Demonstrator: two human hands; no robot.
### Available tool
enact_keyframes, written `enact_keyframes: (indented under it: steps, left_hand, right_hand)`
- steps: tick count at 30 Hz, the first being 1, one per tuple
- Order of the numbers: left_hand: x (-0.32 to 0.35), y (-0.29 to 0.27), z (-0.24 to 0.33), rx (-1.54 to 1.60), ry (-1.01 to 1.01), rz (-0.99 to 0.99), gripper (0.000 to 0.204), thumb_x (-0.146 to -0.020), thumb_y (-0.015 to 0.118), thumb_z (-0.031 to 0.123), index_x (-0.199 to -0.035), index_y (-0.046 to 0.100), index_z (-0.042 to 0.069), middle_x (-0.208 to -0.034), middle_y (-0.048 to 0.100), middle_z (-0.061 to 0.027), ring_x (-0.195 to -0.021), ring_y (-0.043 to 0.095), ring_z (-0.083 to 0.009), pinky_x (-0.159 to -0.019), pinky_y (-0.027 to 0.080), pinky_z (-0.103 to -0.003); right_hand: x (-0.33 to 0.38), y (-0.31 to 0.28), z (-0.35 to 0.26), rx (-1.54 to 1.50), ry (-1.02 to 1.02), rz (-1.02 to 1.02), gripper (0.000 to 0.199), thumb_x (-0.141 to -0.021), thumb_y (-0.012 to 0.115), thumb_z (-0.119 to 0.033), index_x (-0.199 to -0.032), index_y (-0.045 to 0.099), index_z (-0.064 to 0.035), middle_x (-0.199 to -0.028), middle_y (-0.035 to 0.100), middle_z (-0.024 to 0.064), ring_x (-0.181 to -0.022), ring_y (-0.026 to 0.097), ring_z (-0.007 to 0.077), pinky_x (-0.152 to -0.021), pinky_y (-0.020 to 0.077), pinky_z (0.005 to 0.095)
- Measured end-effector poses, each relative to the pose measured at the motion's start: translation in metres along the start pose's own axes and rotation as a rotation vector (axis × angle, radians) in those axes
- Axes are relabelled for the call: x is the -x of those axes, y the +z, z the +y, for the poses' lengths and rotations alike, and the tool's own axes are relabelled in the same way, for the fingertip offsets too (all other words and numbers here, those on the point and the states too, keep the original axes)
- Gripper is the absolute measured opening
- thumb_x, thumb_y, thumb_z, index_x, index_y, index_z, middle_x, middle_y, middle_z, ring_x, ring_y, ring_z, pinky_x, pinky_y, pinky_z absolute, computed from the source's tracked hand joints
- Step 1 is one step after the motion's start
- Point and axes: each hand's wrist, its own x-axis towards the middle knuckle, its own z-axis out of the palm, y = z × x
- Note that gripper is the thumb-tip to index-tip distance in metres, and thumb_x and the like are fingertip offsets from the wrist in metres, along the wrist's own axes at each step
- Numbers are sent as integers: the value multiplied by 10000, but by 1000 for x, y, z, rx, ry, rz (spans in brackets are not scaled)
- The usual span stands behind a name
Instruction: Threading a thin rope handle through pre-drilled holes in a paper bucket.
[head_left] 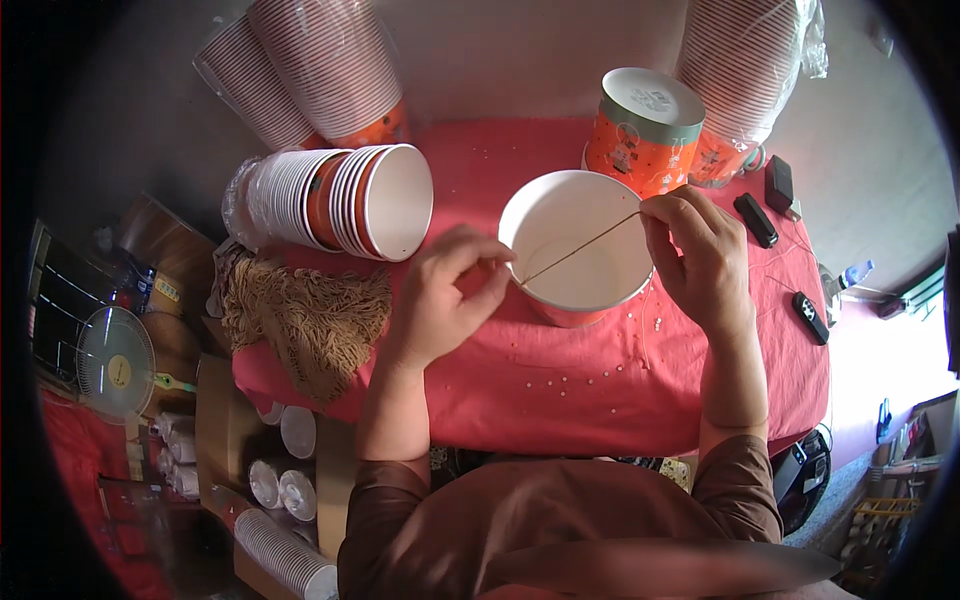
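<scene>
Over the tub (600, 283), our right grip (660, 245) clamps a cord (585, 247); we cannot tell whether our left grip (450, 295), at the left rim, closes.

The brown top (590, 500) has short, plain sleeves (738, 484).

The left hand (447, 297) is blurred, so its hold on the cord (582, 251) cannot be told, while the right hand (700, 258) hides the cord's upper end. The tallest left tub stack (325, 68) and right tub stack (740, 62) run past the upper edge, and white specks (591, 380) on the table (480, 415) are too small to identify.
</scene>
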Motion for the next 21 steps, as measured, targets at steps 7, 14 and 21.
enact_keyframes:
  steps: [7, 14, 21]
  left_hand:
    - [14, 20, 19, 26, 8, -424, 342, -855, 718, 78, -1194, 670, 81, -794, 696, -122, -666, 680, -211, -611, 520, -322]
    - [0, 13, -10, -111, -193, -80, 219, -925, 668, 237, -974, 647, 24, -857, 684, -164, -744, 681, -317, -664, 524, -408]
    - [-8, -2, -37, -126, -27, 353, 174, -941, 645, 121, -1050, 672, -12, -852, 680, -114, -651, 614, -142, -588, 485, -287]
  right_hand:
    - [1, -1, -3, -129, 101, -21, 164, -815, 663, 52, -947, 628, -39, -800, 630, 98, -666, 657, 260, -561, 504, 340]
    - [5, -12, -9, -632, 343, -83, 169, -870, 607, 93, -1018, 628, 14, -858, 677, 65, -746, 667, 115, -658, 529, 254]
    - [4, -24, -5, -1141, 501, -206, 118, -926, 598, 61, -1038, 607, 26, -873, 674, 64, -747, 663, 110, -673, 551, 247]
